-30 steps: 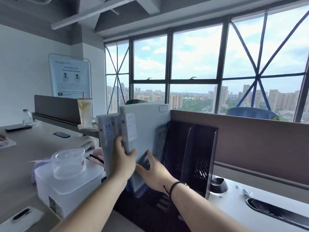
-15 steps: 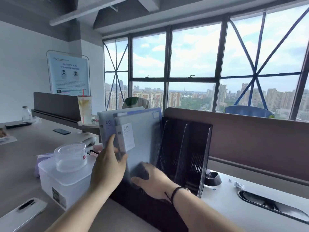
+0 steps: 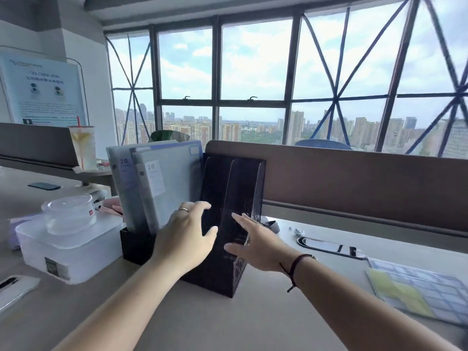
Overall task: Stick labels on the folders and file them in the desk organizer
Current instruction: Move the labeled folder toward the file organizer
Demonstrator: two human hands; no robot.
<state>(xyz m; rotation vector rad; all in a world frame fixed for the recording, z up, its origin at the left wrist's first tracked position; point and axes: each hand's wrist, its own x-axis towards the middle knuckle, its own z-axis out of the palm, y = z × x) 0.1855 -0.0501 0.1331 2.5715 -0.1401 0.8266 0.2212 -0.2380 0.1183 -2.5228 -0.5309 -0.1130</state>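
A black mesh desk organizer stands on the desk in front of me. Two pale grey-blue folders stand upright in its left slots: one at the far left, one beside it, each with a white label reading "20". My left hand hovers with spread fingers in front of the organizer's middle dividers, holding nothing. My right hand is open, fingers straight, at the organizer's right side wall. A sheet of labels, yellow and pale blue, lies on the desk at the right.
A white plastic box with a clear round tub on top sits left of the organizer. A phone lies at the near left. A drink cup stands behind. A brown partition backs the desk; a cable slot lies right.
The folder has gone down into the organizer slot and both hands have let go of it. Both hands have moved right, onto the organizer's front and right side.
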